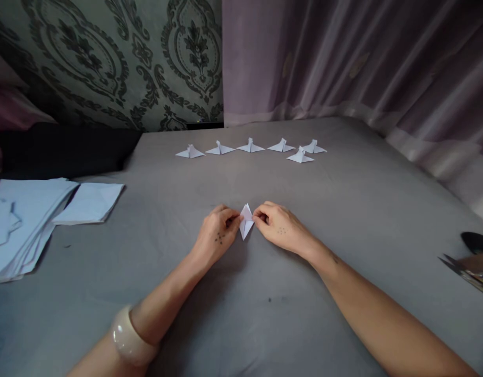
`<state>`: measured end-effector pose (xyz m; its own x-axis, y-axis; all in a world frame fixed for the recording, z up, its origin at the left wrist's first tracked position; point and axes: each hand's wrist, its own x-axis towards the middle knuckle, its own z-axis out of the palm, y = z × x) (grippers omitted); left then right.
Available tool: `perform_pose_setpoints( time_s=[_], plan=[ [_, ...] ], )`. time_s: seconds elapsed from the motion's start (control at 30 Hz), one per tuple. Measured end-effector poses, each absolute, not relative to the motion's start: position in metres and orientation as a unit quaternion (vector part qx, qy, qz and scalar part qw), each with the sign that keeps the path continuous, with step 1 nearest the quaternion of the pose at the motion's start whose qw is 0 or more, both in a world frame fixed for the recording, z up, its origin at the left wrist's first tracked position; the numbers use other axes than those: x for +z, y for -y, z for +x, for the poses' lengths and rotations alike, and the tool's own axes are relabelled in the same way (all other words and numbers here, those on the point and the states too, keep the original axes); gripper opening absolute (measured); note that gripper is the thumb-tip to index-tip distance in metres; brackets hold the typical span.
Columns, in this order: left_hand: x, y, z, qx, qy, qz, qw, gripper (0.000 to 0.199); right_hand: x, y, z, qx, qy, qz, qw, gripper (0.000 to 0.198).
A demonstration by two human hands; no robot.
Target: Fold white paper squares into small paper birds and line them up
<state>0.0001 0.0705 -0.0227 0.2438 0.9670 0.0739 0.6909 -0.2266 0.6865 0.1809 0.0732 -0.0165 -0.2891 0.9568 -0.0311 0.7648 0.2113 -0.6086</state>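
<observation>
Between my hands is a small white folded paper (247, 222), diamond-shaped, with one point toward the far side and one toward me. My left hand (218, 229) pinches its left corner between thumb and fingers. On the opposite side, my right hand (278, 224) is closed with its fingertips at the right corner. The fingers hide both side corners of the paper. Farther back on the grey sheet (210, 188) stand several white folded paper birds (250, 145), most of them in a row, with another paper bird (300, 155) in front at the right.
At the left lie a stack of white paper sheets (25, 220) and a smaller paper piece (91, 203), with a black cloth (64, 149) behind. Scissors (467, 272) and a dark round object (477, 243) are at the right edge. A pinkish curtain (296, 63) hangs behind.
</observation>
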Motion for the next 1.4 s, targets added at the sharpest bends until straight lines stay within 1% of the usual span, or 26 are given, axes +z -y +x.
perform_pose_setpoints(
  time_s=[0.2,0.47,0.7,0.83,1.0,1.1,1.23,1.33,1.4],
  plan=[
    [-0.024,-0.07,0.0,0.263,-0.57,0.735,0.256,0.018,-0.017,-0.074,0.179,0.258,0.759,-0.574,0.166,0.018],
    [-0.026,-0.071,0.0,0.266,-0.575,0.728,0.262,0.014,-0.018,-0.075,0.176,0.246,0.756,-0.587,0.151,0.016],
    [-0.028,-0.07,-0.001,0.274,-0.571,0.731,0.254,0.015,-0.011,-0.075,0.171,0.257,0.74,-0.61,0.124,0.014],
    [-0.03,-0.071,-0.003,0.277,-0.574,0.728,0.251,0.012,-0.009,-0.075,0.169,0.268,0.725,-0.622,0.125,0.012],
    [-0.035,-0.07,-0.004,0.282,-0.572,0.737,0.225,0.009,-0.017,-0.079,0.172,0.304,0.698,-0.629,0.159,0.009],
    [-0.036,-0.068,-0.005,0.269,-0.536,0.776,0.198,0.016,-0.021,-0.081,0.176,0.37,0.671,-0.616,0.183,0.009],
    [-0.034,-0.064,-0.006,0.202,-0.476,0.845,0.137,0.031,-0.024,-0.079,0.181,0.434,0.645,-0.591,0.215,0.008],
    [-0.031,-0.064,-0.007,0.17,-0.458,0.866,0.103,0.035,-0.026,-0.074,0.184,0.442,0.628,-0.589,0.254,0.008],
    [-0.031,-0.064,-0.009,0.157,-0.449,0.875,0.087,0.037,-0.028,-0.07,0.186,0.416,0.627,-0.593,0.288,0.009]
  ],
)
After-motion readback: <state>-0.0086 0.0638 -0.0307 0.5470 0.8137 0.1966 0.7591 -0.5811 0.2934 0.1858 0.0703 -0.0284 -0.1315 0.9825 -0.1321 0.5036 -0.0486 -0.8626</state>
